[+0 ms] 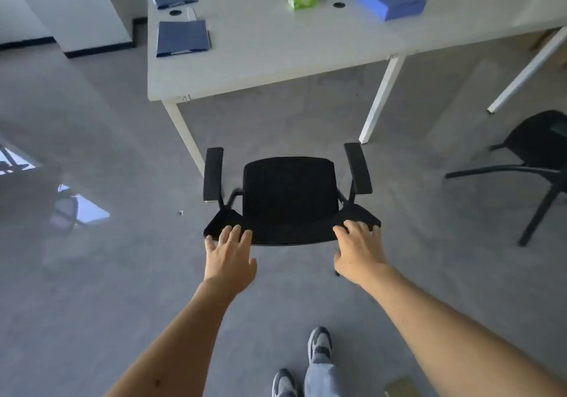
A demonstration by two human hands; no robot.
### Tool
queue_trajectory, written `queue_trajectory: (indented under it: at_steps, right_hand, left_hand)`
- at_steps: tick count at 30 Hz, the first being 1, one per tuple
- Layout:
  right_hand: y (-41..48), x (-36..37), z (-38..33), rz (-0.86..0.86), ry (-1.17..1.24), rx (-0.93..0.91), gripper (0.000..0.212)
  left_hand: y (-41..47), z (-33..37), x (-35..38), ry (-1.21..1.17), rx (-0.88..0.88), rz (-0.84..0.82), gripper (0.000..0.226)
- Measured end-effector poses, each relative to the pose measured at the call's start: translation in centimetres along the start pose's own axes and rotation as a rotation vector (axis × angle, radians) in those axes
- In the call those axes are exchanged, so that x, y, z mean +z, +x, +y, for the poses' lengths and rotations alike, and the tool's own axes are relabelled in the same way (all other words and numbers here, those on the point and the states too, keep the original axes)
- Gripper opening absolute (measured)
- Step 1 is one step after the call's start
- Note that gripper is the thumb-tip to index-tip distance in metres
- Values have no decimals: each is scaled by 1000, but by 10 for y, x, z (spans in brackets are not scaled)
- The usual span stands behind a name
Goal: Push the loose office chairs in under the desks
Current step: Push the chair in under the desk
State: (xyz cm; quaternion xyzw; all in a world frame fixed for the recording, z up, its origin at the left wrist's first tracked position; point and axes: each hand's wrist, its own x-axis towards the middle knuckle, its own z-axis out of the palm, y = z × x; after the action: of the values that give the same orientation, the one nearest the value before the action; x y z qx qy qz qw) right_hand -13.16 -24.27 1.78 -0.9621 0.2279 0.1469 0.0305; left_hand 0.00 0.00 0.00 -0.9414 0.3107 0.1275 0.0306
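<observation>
We had both hands flat and open-fingered on the top edge of the chair point(288, 200) back — left hand point(230, 254) at seven o'clock, right hand point(357, 251) at five — gripping nothing. The chair stood short of the desk point(260, 56) at twelve o'clock; we judged an even, straight push best. Its armrests looked close to the white legs — bare floor lay either side.
</observation>
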Motion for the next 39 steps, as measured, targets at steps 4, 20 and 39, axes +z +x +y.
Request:
queue_trajectory:
  at_steps: [4,20,39]
  right_hand:
    - [28,21,10,-50,41,-25,51]
    - [132,40,40,-84,7,-99,36]
    - [284,-4,76,-84,-3,-151,33]
  left_hand:
    - [26,2,17,95,23,-41,56]
    - [132,18,37,71,25,-262,53]
    - [278,24,11,49,25,-298,40]
